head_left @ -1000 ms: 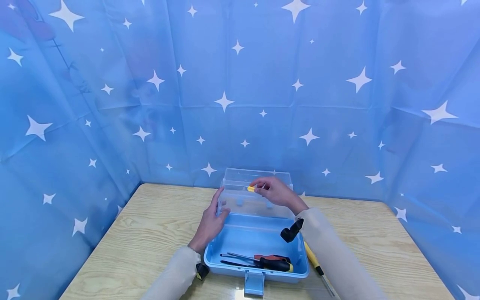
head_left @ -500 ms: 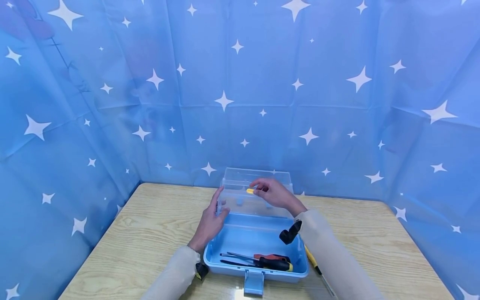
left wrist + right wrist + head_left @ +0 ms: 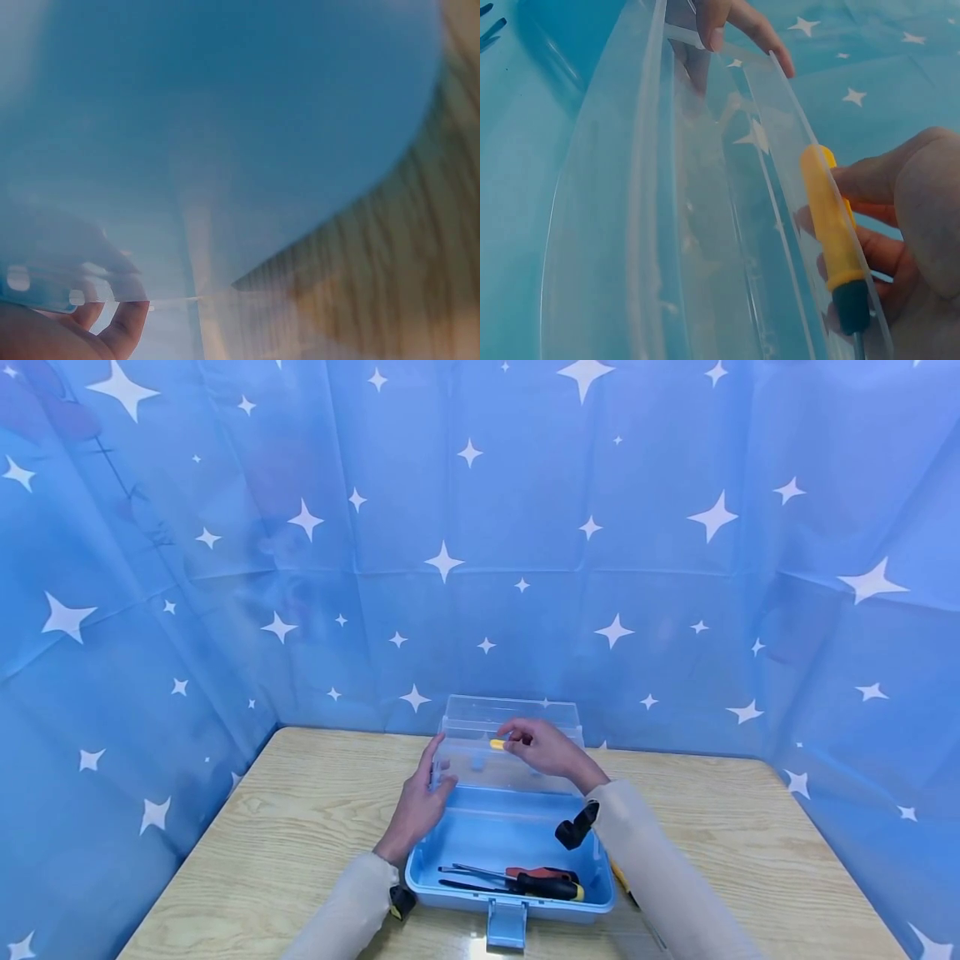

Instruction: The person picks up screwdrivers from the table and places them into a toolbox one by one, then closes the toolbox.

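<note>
While my left hand (image 3: 417, 797) grips the left end of the clear plastic lid (image 3: 476, 777), my right hand (image 3: 546, 748) pinches a yellow-and-dark-handled, metal-shafted screwdriver (image 3: 830, 217) by the lid's far part; a steady lid and light wrist should prevent snagging.

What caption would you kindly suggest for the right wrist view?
The right hand holds a yellow-handled screwdriver at the edge of the clear lid.

Lower centre: lid (image 3: 495, 773) clear glossy plastic; box (image 3: 498, 835) smooth blue plastic; yellow handle (image 3: 827, 217), smooth plastic. My sleeves (image 3: 652, 852) matt cloth. Tabletop (image 3: 322, 793) wood-grained. Curtain (image 3: 450, 485) above, creased.
</note>
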`<state>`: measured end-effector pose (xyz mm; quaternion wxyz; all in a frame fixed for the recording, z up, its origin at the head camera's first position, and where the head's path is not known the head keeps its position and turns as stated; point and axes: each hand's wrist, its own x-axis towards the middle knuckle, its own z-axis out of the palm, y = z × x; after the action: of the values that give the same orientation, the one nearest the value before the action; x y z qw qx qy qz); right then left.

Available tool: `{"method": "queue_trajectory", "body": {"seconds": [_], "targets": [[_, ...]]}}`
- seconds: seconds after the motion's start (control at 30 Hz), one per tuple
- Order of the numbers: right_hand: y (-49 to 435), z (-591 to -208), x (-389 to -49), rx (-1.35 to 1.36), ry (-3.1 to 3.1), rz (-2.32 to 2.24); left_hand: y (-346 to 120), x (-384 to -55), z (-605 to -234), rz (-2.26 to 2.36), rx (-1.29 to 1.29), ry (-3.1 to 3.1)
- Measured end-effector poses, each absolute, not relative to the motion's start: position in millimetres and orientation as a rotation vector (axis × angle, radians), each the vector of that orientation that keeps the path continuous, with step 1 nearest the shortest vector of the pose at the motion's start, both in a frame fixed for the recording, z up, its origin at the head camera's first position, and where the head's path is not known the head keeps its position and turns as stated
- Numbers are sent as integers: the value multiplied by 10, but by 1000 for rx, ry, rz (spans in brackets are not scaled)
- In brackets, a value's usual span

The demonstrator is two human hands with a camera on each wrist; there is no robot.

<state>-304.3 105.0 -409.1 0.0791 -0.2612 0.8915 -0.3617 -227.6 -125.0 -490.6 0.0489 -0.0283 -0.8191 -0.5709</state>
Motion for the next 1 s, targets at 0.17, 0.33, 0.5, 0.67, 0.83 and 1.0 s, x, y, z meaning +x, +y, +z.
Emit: {"method": "queue_trajectory", "body": {"seconds": [0.17,0.33,0.5,0.67,0.83,1.0], "targets": [[1051,-4104,-3043,-780,2662,-1081,-1253,-2281,-4921,-1730,-95,-2500],[1052,-4098,-3038,-781,2661,-1073,-1253,-2282,-4928,-1727,-89,-2500],[1054,-4090,-3036,-779,2662,-1074,-1255,-2296,-4943,-1731,-87,-2497],[1058,-4097,-3041,-773,2663,-1082,-1260,-2298,-4949,-1745,-97,-2493],[1062,-4114,-3049,-763,2655,-1104,-1260,-2297,-4945,-1741,-106,-2490],[1063,-4127,-3052,-759,2654,-1113,-1256,-2297,-4943,-1733,-99,-2493]]}}
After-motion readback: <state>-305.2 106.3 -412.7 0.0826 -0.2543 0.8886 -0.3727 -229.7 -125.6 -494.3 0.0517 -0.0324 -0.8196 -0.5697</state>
